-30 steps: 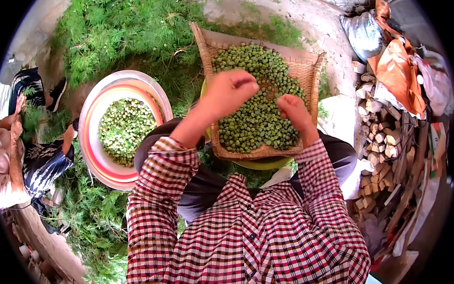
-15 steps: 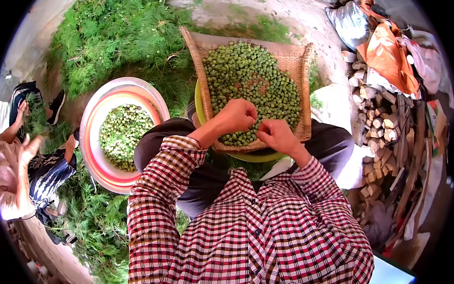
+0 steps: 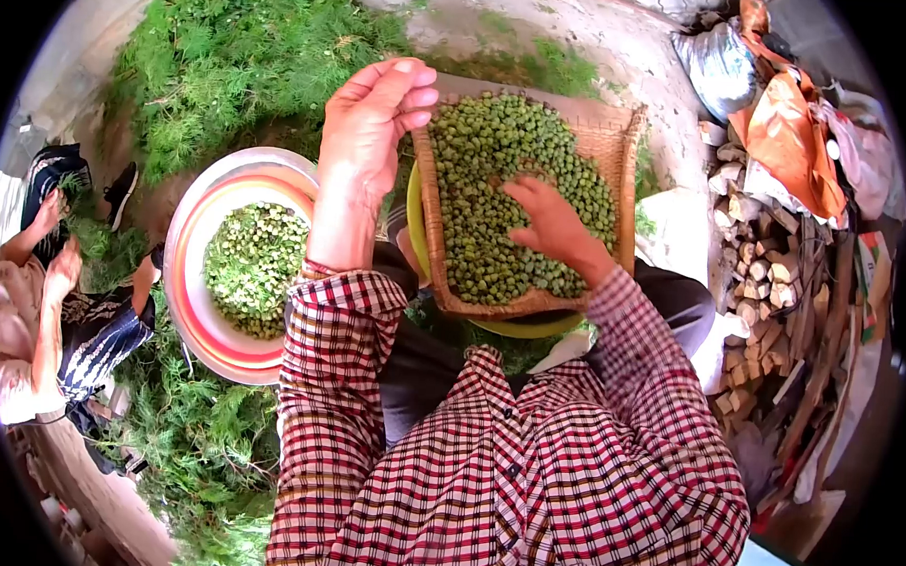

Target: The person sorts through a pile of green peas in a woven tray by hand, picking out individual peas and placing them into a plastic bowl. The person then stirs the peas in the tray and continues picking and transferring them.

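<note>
A woven basket (image 3: 432,217) on my lap holds a heap of small green cones or berries (image 3: 498,145). My left hand (image 3: 371,120) is raised beside the basket's upper left corner, thumb pressed against curled fingers. Whatever it may pinch is too small to make out. Over the right part of the heap, my right hand (image 3: 553,225) is open with its fingers apart, close to the green pieces. Beneath the basket shows the rim of a yellow-green basin (image 3: 531,329).
To the left stands a wide basin with a red-orange band (image 3: 185,309), holding more green pieces. Cut green branches (image 3: 231,66) cover the ground. Another person (image 3: 48,309) sits at far left, handling a sprig. Stacked firewood (image 3: 763,274) and bags (image 3: 787,135) line the right side.
My left hand has lifted up and left from the basket. My right hand has opened its fingers and moved slightly up over the heap. The other person's hand has lowered to the sprig.
</note>
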Available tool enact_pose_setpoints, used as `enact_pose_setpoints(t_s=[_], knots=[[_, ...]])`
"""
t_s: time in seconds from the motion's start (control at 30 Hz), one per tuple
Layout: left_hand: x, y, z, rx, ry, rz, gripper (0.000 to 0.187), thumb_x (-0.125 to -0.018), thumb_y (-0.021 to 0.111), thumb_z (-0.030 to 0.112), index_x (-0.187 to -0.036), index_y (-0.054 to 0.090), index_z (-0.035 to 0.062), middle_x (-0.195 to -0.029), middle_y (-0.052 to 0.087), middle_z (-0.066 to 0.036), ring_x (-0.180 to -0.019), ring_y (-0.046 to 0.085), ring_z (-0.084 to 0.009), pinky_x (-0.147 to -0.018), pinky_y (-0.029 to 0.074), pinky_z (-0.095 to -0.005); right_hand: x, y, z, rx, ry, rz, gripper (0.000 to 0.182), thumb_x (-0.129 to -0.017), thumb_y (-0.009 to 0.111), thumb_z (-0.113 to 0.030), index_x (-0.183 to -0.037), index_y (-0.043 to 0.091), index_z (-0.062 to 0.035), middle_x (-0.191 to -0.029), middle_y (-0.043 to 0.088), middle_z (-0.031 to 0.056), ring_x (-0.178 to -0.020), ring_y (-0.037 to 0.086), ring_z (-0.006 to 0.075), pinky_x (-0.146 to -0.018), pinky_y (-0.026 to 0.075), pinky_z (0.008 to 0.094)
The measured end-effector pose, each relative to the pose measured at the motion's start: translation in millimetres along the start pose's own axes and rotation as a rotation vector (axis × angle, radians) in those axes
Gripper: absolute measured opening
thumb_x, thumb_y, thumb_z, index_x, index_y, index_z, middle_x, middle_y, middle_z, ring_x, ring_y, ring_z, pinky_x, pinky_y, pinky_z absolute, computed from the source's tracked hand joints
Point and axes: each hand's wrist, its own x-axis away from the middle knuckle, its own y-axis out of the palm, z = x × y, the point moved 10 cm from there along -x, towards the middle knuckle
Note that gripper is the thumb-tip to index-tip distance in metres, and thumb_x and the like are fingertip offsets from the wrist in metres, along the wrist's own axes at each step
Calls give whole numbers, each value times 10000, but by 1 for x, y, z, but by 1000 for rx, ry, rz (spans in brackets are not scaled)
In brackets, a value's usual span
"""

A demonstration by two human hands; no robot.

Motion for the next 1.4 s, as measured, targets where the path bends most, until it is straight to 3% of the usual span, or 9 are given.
enact_pose_setpoints(t_s=[0.17,0.23,0.33,0.53,0.63,1.0,1.13,1.23,1.4], knots=[[4,2,-1,-32,-27,-9,180,-868,539,157,-952,595,7,-892,639,-104,-731,601,-145,-640,480,-241,-114,1,5,66,-86,104,711,-640,720,-275,-1260,414,-111,-1296,357,223,-1172,369,391,-966,331,452],[5,6,-2,-23,-36,-29,187,-871,539,164,-956,595,7,-895,638,-97,-725,596,-134,-640,476,-236,-144,11,21,182,12,140,717,-610,723,-378,-1241,449,-176,-1301,362,201,-1192,342,392,-976,311,471],[6,10,1,-95,-31,-16,189,-872,537,160,-960,596,4,-893,637,-94,-721,594,-130,-639,474,-234,-161,42,39,158,107,-16,689,-598,702,-452,-1204,489,-204,-1305,366,178,-1208,320,388,-978,304,480],[4,19,-11,-40,-102,-69,187,-873,536,157,-948,601,-1,-878,640,-86,-709,593,-127,-633,474,-233,-132,47,41,26,37,199,556,-640,665,-456,-1113,559,-183,-1270,406,147,-1179,336,337,-958,254,506],[4,19,-12,-56,-109,-53,175,-871,538,154,-929,609,5,-860,644,-82,-693,595,-125,-627,477,-234,-106,68,44,87,145,-28,428,-731,603,-410,-1064,579,-142,-1223,431,115,-1158,341,337,-933,282,510],[2,24,-15,-152,-60,-100,176,-860,555,171,-926,618,21,-842,650,-78,-678,598,-117,-617,479,-225,6,60,73,108,101,-213,312,-751,567,-310,-957,603,-79,-1266,402,149,-1141,367,341,-898,354,498],[2,23,-12,-137,-57,-105,184,-859,556,179,-928,618,20,-845,651,-80,-684,598,-119,-624,480,-228,38,43,111,155,350,-326,278,-744,575,-282,-932,625,-83,-1300,387,142,-1136,394,361,-898,377,493],[3,23,-7,-139,-31,-107,184,-855,565,185,-919,622,23,-841,651,-78,-685,598,-115,-622,478,-225,28,39,121,160,323,-185,343,-735,618,-311,-996,628,-87,-1299,387,184,-1146,401,369,-914,379,467],[3,23,-10,-159,-50,-90,172,-853,569,184,-911,624,31,-836,652,-76,-679,599,-112,-621,476,-222,-50,48,54,-75,69,64,557,-715,651,-366,-1170,521,-73,-1260,408,204,-1143,419,341,-965,341,394]])
